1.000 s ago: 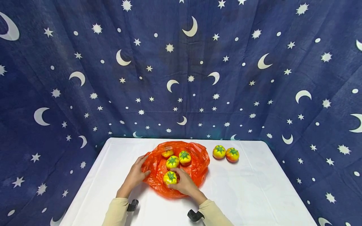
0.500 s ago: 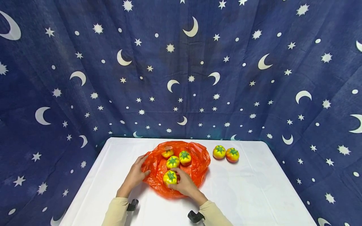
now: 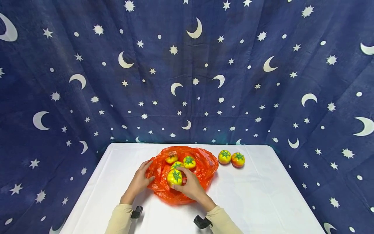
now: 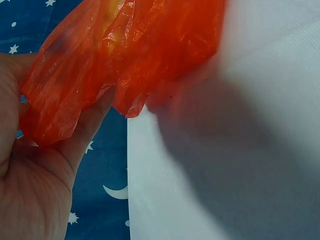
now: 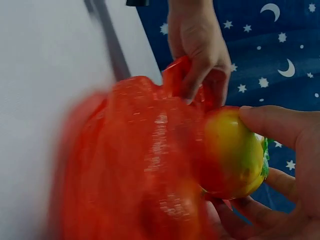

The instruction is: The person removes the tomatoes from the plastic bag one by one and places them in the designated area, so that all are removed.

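Note:
My right hand [image 3: 192, 188] grips a yellow-and-red tomato [image 3: 174, 179] with a green leafy top, thumb and fingers around its sides. The tomato is above the open mouth of a crinkled red plastic bag [image 3: 205, 164], and in the right wrist view the bag overlaps part of the tomato [image 5: 240, 152]. At the bag's left side, my left hand [image 3: 139, 182] pinches its edge; in the left wrist view the thin plastic [image 4: 165, 45] lies between thumb and fingers. Inside the bag sit three similar tomatoes, one at the right [image 3: 189, 162], one partly hidden behind the held tomato.
Two more tomatoes, one yellow [image 3: 224, 157] and one redder [image 3: 238, 160], stand side by side right of the bag. A white cloth covers the table [image 3: 257, 195]. Behind it hangs a dark blue curtain [image 3: 152, 87] with moons and stars.
My right hand has lifted the tomato slightly, and it covers more of the tomato behind it. The left hand keeps its hold on the bag. The head view has shifted a little.

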### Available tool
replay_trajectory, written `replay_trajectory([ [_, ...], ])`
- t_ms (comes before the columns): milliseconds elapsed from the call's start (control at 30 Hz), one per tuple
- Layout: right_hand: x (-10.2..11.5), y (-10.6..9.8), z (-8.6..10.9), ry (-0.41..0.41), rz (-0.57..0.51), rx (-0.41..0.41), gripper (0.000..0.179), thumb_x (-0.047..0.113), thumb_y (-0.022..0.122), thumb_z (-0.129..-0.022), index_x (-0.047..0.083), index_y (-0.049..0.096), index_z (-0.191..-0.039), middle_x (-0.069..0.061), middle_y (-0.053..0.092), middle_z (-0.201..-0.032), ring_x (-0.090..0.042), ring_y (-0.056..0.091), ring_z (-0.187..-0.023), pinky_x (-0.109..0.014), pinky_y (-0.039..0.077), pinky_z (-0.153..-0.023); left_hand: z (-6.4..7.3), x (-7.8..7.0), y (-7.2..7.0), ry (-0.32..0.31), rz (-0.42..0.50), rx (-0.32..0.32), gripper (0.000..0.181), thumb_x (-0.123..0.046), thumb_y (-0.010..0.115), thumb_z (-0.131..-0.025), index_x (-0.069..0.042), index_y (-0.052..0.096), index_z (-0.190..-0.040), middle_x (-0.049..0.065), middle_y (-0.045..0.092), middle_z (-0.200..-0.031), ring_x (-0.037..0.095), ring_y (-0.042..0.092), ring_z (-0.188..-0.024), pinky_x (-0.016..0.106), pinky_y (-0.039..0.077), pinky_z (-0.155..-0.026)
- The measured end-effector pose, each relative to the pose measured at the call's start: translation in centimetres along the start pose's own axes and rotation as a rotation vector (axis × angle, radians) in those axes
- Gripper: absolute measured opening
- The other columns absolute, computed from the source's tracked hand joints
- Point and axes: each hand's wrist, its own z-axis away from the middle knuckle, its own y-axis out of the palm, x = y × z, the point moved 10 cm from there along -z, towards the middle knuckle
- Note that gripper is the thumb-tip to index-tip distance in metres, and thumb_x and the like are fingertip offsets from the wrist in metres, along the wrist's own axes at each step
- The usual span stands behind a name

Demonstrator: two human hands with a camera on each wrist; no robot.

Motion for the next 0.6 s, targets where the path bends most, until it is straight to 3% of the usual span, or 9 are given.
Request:
replay_trajectory([
  [233,1.7,-2.3,-0.3,0.003,-0.056,-0.024,0.066,0.042,0.076,-0.072,0.034,0.046,-0.131,0.003,0.055,-0.124,-0.018,0.055,-0.109,-0.038,0.053,-0.088,-0.1,-0.2,0.2,0.000,0.008,0.001,0.072,-0.006,0.073,-0.075,-0.008,0.041,-0.140,0.012,0.039,-0.142,0.041,0.039,-0.131,0.058,0.035,-0.105],
  [600,3.3,-6.2,0.1,-0.021,-0.122,-0.083,0.064,0.040,0.077,-0.071,0.037,0.047,-0.127,0.007,0.055,-0.123,-0.015,0.054,-0.107,-0.039,0.052,-0.087,-0.1,-0.3,0.1,0.006,0.000,0.010,0.071,-0.002,0.071,-0.075,-0.006,0.041,-0.140,0.013,0.039,-0.142,0.041,0.040,-0.131,0.057,0.036,-0.105],
])
